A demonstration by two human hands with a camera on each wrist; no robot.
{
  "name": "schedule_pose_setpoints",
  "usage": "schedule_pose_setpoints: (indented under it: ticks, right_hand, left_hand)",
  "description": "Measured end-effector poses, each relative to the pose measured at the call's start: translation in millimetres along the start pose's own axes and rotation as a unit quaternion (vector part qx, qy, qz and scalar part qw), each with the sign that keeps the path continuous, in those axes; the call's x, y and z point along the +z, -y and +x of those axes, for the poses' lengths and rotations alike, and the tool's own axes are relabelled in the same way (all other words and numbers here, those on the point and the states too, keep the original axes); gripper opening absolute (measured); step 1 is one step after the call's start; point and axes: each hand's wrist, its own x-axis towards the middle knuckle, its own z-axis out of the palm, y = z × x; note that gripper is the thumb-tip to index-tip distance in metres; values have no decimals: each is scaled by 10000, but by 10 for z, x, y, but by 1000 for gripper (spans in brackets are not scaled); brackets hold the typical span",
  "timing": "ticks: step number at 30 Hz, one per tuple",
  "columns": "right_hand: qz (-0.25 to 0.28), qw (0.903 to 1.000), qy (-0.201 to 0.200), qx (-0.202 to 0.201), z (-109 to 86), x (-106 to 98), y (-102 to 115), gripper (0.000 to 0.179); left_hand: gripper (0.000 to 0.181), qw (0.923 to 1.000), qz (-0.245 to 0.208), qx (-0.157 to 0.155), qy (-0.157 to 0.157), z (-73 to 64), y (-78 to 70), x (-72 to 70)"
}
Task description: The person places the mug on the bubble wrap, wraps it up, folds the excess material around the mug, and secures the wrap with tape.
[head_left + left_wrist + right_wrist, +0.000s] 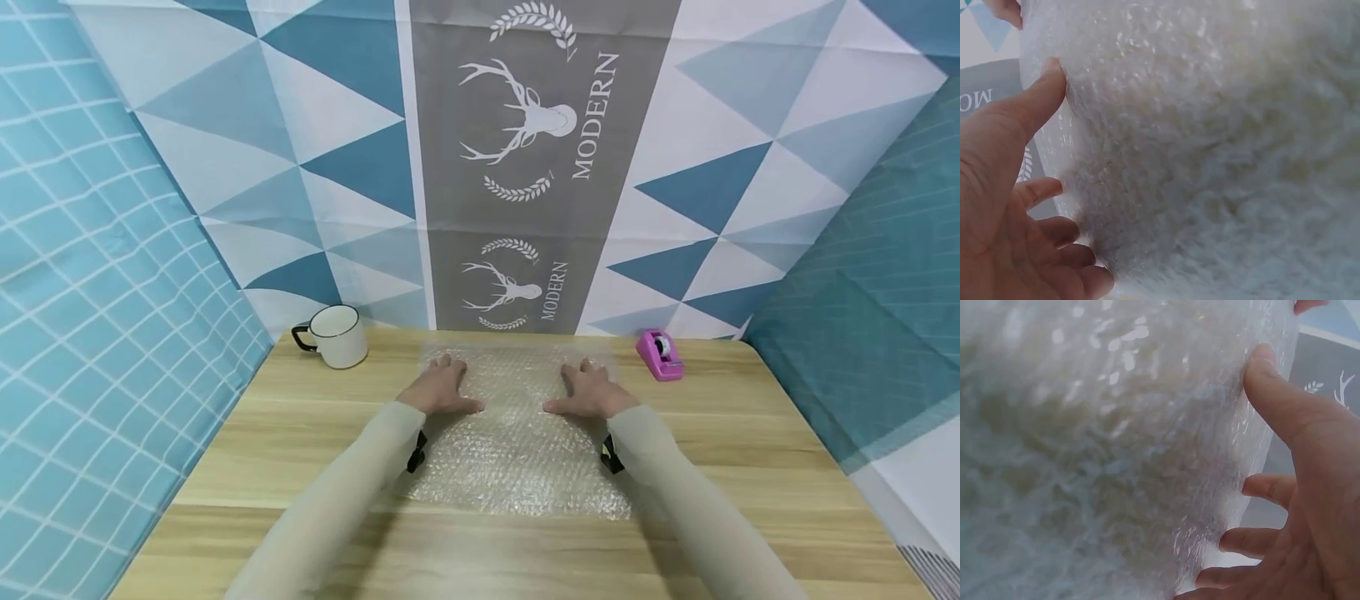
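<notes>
Nearest, short of the left hand (442, 389) and right hand (590, 392): wood grain of the table (495, 558), then the near edge of the bubble wrap (513, 467), lying flat beneath and between both hands. Further in, at the hands themselves: well apart from each other, fingers spread, tips touching the wrap toward the far end of each side, nothing gripped. Best, probably, to press lightly and evenly with both; likely to slip or crumple under a lopsided push. Smooth from the middle outward with splayed fingers, drawing out slack gently rather than dragging. Go easy with the nails, for fear of popping bubbles. Beyond the left hand, off to its left: white mug (341, 339) with dark handle. Beyond the right hand, to its right: pink tape dispenser (663, 367). Avoid knocking either with a wide sweep. Farthest, past both hands: patterned cloth (465, 200) behind the table.
</notes>
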Motion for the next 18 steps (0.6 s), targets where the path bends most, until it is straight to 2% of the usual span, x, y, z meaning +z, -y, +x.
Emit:
schedule_pose_setpoints:
  ticks: [12, 18]
  right_hand:
    - [-112, 9999, 31, -32, -213, 110, 108, 103]
    - [-235, 9997, -42, -72, -351, 171, 165, 102]
  left_hand:
    - [101, 9996, -202, -3, 194, -212, 86, 60]
    - [101, 9992, -329, -30, 245, -360, 72, 76]
